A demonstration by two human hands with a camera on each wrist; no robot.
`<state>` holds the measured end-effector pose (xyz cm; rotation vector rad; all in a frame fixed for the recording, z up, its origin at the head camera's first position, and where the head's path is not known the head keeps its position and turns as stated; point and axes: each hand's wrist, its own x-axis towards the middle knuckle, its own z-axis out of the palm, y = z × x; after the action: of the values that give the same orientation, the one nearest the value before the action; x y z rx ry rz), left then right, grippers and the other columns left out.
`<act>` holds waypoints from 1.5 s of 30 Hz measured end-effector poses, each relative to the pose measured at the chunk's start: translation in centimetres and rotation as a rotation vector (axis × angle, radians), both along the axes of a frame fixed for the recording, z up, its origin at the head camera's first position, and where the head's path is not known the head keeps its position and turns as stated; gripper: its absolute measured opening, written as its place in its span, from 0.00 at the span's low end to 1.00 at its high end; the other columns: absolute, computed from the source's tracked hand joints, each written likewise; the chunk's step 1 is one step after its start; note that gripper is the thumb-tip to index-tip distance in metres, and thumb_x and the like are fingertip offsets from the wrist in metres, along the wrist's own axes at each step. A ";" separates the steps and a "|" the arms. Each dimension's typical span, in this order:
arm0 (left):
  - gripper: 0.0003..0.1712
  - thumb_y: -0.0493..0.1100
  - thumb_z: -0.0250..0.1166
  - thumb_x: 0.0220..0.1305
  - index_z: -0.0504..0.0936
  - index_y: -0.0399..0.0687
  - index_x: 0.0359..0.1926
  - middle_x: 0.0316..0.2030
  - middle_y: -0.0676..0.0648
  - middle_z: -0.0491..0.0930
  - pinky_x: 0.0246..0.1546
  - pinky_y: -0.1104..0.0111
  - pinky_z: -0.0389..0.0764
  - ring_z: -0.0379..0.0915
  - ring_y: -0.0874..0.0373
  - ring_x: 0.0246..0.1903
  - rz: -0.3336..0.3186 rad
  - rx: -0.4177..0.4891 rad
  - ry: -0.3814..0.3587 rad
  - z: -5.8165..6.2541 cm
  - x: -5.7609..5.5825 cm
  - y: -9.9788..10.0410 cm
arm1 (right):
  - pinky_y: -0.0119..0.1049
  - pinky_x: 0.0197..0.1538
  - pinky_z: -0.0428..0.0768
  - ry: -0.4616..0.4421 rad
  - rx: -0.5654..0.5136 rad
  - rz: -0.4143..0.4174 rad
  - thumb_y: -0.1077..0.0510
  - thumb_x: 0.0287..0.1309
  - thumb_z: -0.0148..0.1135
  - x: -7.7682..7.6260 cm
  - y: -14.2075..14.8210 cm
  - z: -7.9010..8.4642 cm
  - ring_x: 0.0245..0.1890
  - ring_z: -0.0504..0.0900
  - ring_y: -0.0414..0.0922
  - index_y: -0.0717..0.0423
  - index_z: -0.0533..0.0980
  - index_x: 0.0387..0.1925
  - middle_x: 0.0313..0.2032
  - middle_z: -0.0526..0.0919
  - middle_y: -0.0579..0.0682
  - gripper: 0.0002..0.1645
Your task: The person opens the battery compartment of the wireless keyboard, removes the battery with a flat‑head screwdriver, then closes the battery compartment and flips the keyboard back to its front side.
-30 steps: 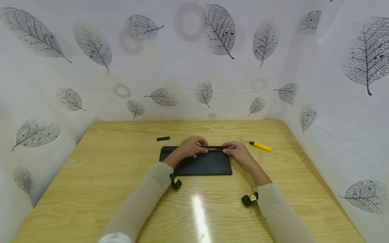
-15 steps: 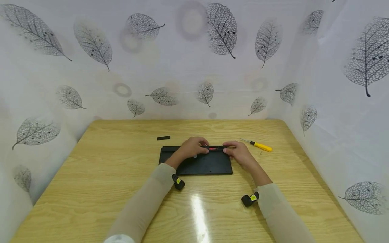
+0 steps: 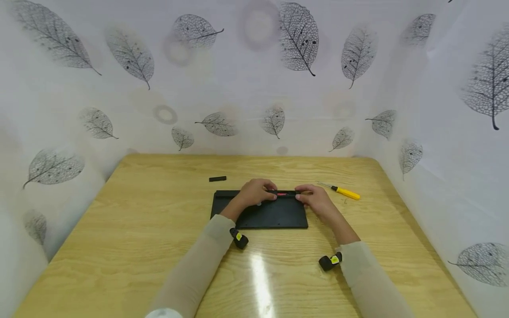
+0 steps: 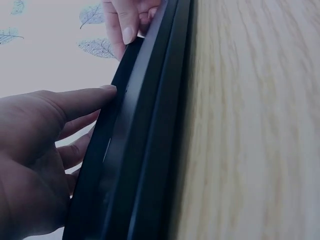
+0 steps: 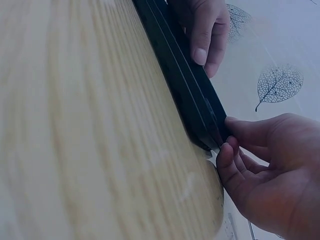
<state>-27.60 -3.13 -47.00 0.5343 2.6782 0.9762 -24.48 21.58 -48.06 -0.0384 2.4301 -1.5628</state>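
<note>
A black keyboard (image 3: 274, 216), seemingly underside up, lies on the wooden table with its raised ridge at the far side. In that ridge, between the two hands, shows a small red thing (image 3: 282, 194), perhaps a battery in an uncovered slot. My left hand (image 3: 254, 192) grips the ridge near its middle, thumb on the near side and fingers behind. At the right far corner my right hand (image 3: 319, 202) pinches the ridge between thumb and fingers. The left wrist view has the left thumb (image 4: 90, 100) pressing the edge; the right wrist view shows the right fingers (image 5: 235, 160) at the keyboard's end.
A small black strip (image 3: 217, 179), like a cover, lies beyond the keyboard to the left. To the right rests a screwdriver (image 3: 347, 193) with a yellow handle, its shaft pointing back left. Leaf-printed white cloth (image 3: 246, 88) hangs behind and beside the table (image 3: 159, 247).
The head view has shifted slightly, so everything sits a little further right. Both hands keep nearly the same hold on the keyboard. The strip and screwdriver have stayed put.
</note>
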 end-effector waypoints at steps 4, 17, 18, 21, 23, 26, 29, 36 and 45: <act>0.17 0.53 0.70 0.65 0.85 0.59 0.53 0.51 0.53 0.83 0.54 0.56 0.76 0.80 0.54 0.51 0.004 0.010 -0.003 0.0 0.1 0.2 | 0.38 0.42 0.80 0.012 0.002 0.027 0.55 0.72 0.59 0.3 0.7 0.6 0.44 0.79 0.51 0.56 0.73 0.66 0.60 0.77 0.60 0.24; 0.16 0.55 0.69 0.66 0.84 0.62 0.53 0.52 0.55 0.83 0.54 0.55 0.74 0.80 0.55 0.51 -0.004 0.031 0.004 -0.4 0.2 -0.2 | 0.49 0.49 0.80 0.269 0.308 -0.050 0.50 0.76 0.53 0.9 7.3 3.6 0.56 0.75 0.60 0.62 0.70 0.69 0.63 0.72 0.65 0.29; 0.16 0.55 0.69 0.66 0.84 0.62 0.53 0.52 0.55 0.83 0.55 0.54 0.74 0.80 0.55 0.51 -0.004 0.033 0.004 -0.4 0.3 -0.2 | 0.49 0.48 0.79 0.277 0.354 -0.049 0.50 0.76 0.53 0.9 7.9 3.7 0.56 0.75 0.61 0.63 0.70 0.68 0.63 0.72 0.66 0.28; 0.16 0.55 0.69 0.66 0.84 0.62 0.53 0.52 0.54 0.84 0.56 0.53 0.73 0.80 0.54 0.52 -0.005 0.040 0.005 -0.3 0.3 -0.2 | 0.52 0.47 0.78 0.279 0.469 -0.038 0.53 0.76 0.54 0.7 9.7 3.7 0.56 0.73 0.63 0.65 0.70 0.67 0.63 0.70 0.68 0.27; 0.16 0.55 0.69 0.65 0.84 0.63 0.52 0.51 0.54 0.84 0.56 0.53 0.73 0.80 0.54 0.52 -0.002 0.043 0.005 -0.4 0.3 -0.2 | 0.55 0.48 0.77 0.260 0.513 -0.021 0.54 0.75 0.54 0.6 10.9 3.6 0.56 0.72 0.64 0.66 0.70 0.67 0.62 0.69 0.69 0.27; 0.16 0.55 0.69 0.65 0.84 0.63 0.53 0.51 0.55 0.84 0.56 0.54 0.74 0.80 0.55 0.53 -0.003 0.042 0.003 -0.5 0.3 -0.2 | 0.58 0.50 0.77 0.236 0.558 0.009 0.53 0.75 0.55 0.3 12.5 3.2 0.56 0.73 0.66 0.67 0.70 0.66 0.62 0.69 0.71 0.28; 0.16 0.56 0.69 0.66 0.84 0.64 0.53 0.51 0.56 0.83 0.54 0.55 0.75 0.80 0.56 0.53 -0.009 0.038 0.003 -0.6 0.2 -0.3 | 0.59 0.51 0.76 0.232 0.587 0.032 0.53 0.74 0.56 0.2 13.8 2.9 0.54 0.74 0.66 0.69 0.71 0.64 0.60 0.70 0.72 0.28; 0.16 0.56 0.69 0.66 0.84 0.64 0.53 0.52 0.56 0.83 0.55 0.55 0.74 0.79 0.56 0.53 -0.006 0.021 0.014 -0.6 0.2 -0.2 | 0.60 0.54 0.74 0.241 0.614 0.060 0.53 0.76 0.53 0.0 15.1 2.3 0.51 0.76 0.65 0.70 0.76 0.59 0.57 0.76 0.73 0.25; 0.16 0.55 0.69 0.66 0.84 0.63 0.53 0.52 0.55 0.83 0.38 0.63 0.78 0.81 0.61 0.35 -0.012 0.056 0.004 -0.6 0.4 -0.3 | 0.57 0.49 0.76 0.238 0.621 0.078 0.53 0.74 0.57 -0.1 15.3 1.5 0.48 0.78 0.62 0.69 0.77 0.58 0.52 0.79 0.70 0.24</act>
<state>-27.21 -3.45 -47.63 0.5630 2.6549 1.0502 -24.54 36.92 -46.56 -0.2105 2.9485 -0.7511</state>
